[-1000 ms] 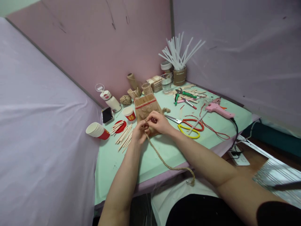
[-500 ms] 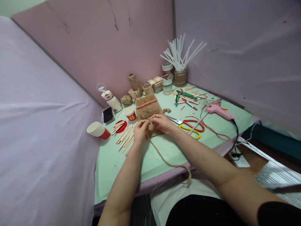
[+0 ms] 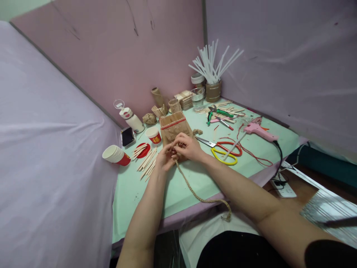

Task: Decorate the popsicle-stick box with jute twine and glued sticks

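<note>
A braided tan rope (image 3: 192, 190) comes out from between my hands, runs across the green tabletop and hangs over the front edge with a frayed end. My left hand (image 3: 166, 157) is closed around the rope's upper part. Pinching close beside it, my right hand (image 3: 186, 147) has its fingertips at the same spot; the exact grip is hidden by the fingers. Just behind both hands stands a brown box-like craft piece (image 3: 175, 128) with a red line along its rim. Its lower front is covered by my hands. Another knotted bit of rope (image 3: 197, 132) shows at its right side.
Right of my hands lie scissors (image 3: 225, 152) with red and yellow handles, a pink glue gun (image 3: 260, 131) and green pliers (image 3: 216, 113). Wooden sticks (image 3: 147, 163), a red paper cup (image 3: 154, 135) and stacked cups (image 3: 116, 154) are on the left. White glue sticks (image 3: 212, 61) stand behind.
My right hand has shifted slightly left and its fingers have curled further over the left hand. The left hand has turned, palm more upward. The rope's hanging end has swung a little right.
</note>
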Motion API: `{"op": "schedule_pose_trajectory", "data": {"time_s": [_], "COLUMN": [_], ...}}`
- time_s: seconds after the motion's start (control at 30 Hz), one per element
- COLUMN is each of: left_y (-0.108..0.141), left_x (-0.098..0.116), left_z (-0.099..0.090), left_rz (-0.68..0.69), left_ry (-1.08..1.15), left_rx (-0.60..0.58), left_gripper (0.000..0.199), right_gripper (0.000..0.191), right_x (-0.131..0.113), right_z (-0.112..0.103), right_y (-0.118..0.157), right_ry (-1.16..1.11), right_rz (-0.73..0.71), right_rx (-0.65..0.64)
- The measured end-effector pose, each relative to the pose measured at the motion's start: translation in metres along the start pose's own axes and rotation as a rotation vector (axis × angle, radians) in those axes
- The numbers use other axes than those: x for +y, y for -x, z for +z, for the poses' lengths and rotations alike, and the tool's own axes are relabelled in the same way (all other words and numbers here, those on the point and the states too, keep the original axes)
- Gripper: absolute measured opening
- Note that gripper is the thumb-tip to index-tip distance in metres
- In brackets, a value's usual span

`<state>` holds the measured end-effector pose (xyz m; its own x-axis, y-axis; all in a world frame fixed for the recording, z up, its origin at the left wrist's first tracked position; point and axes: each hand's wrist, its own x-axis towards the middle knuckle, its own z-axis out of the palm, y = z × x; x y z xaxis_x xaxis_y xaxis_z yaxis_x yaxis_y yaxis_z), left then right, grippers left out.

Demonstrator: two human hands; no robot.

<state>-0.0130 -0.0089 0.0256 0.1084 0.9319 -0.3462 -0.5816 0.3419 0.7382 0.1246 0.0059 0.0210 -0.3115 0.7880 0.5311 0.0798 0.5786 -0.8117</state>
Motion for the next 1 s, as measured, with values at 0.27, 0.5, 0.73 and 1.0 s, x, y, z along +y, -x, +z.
{"op": "schedule_pose_trajectory", "data": {"time_s": [0.27, 0.5, 0.73, 1.0], "left_y": [-0.001, 0.002, 0.002, 0.004], "left_x": [-0.005, -0.009, -0.008, -0.01], "left_z": [0.002, 0.002, 0.002, 0.002], "left_rz": [0.124, 0.341, 0.305, 0.364], "left_ry": [-0.07, -0.246, -0.406, -0.714], "left_rx": [0.015, 0.008, -0.043, 0.075], "left_gripper": [0.013, 0.023, 0.029, 0.023], "right_gripper": [0.006, 0.018, 0.018, 0.017], "right_x": [0.006, 0.013, 0.009, 0.011], "right_z": [0.003, -0.002, -0.006, -0.008], "right_y": [-0.001, -0.005, -0.007, -0.008], "right_ry": [0.013, -0.082, -0.274, -0.236], "right_rz": [0.076, 0.216, 0.397, 0.456], "right_rx": [0.043, 0.075, 0.092, 0.13]}}
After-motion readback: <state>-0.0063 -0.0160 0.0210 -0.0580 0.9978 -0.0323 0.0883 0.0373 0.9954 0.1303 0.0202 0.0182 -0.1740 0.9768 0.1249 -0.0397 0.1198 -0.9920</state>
